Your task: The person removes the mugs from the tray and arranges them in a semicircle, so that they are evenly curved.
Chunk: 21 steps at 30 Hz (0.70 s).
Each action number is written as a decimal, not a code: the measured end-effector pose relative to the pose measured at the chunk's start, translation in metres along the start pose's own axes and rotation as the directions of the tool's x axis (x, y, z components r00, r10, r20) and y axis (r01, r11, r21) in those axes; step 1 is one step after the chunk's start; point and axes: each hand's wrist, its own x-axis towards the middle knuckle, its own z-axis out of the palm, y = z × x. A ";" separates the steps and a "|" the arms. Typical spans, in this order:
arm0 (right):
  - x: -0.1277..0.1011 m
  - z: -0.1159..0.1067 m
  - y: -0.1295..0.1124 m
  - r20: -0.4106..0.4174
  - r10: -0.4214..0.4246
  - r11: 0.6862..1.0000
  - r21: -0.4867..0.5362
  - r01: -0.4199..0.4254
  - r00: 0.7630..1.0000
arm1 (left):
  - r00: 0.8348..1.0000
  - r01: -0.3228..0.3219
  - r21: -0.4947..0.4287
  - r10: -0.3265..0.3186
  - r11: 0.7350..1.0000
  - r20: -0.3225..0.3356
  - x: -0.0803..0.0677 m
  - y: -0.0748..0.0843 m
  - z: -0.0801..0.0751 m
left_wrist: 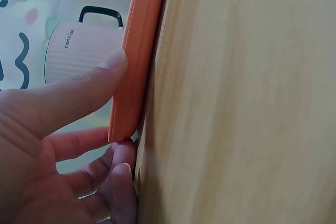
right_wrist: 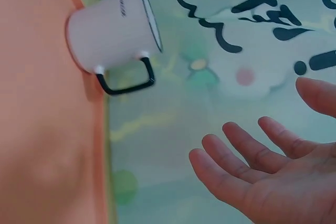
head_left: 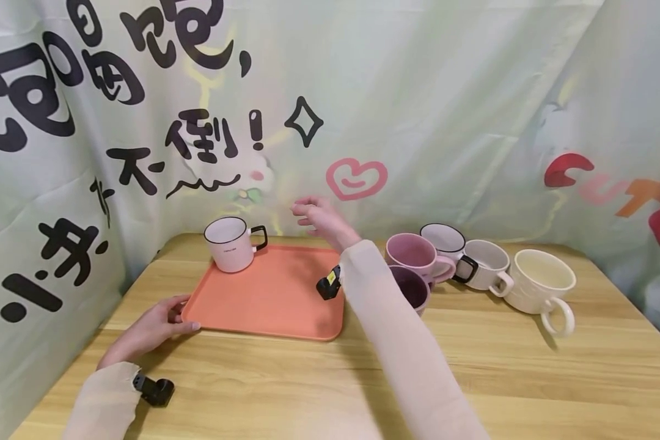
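An orange tray (head_left: 275,299) lies on the wooden table. My left hand (head_left: 155,324) holds its near left corner; in the left wrist view the thumb (left_wrist: 113,60) is on the rim and the other fingers are bent against the edge. A light pink mug (head_left: 231,247) with a black rim and black handle stands upright at the tray's far left corner, its handle to the right. Above the tray's far right part, my right hand (head_left: 324,221) is raised with spread fingers and nothing in it. The right wrist view shows that hand (right_wrist: 273,177) apart from the mug.
Right of the tray stand several mugs: a pink mug (head_left: 412,252), a dark purple mug (head_left: 412,290) partly behind the right sleeve, a black-rimmed white mug (head_left: 442,238), a plain white mug (head_left: 484,263) and a large cream mug (head_left: 539,281). A printed curtain (head_left: 418,122) hangs behind the table.
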 end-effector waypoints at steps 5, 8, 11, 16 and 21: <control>0.007 0.011 0.011 0.013 0.004 1.000 0.025 -0.004 1.000 | 1.000 -0.001 -0.016 0.001 1.000 0.004 0.000 0.001 -0.001; 0.013 0.019 0.020 0.008 -0.008 0.999 0.050 0.007 1.000 | 1.000 -0.003 -0.002 0.003 1.000 0.003 0.002 0.000 -0.002; 0.019 0.026 0.028 0.002 -0.021 0.996 0.088 0.021 1.000 | 1.000 -0.008 0.004 0.008 1.000 0.003 0.003 0.000 -0.001; 0.026 0.033 0.040 -0.005 -0.059 0.989 0.139 0.059 0.998 | 1.000 -0.012 -0.011 0.012 1.000 0.007 0.002 0.002 0.001; 0.034 0.040 0.049 -0.033 -0.117 0.979 0.162 0.121 0.993 | 1.000 -0.007 -0.005 0.007 1.000 0.006 0.001 0.001 0.000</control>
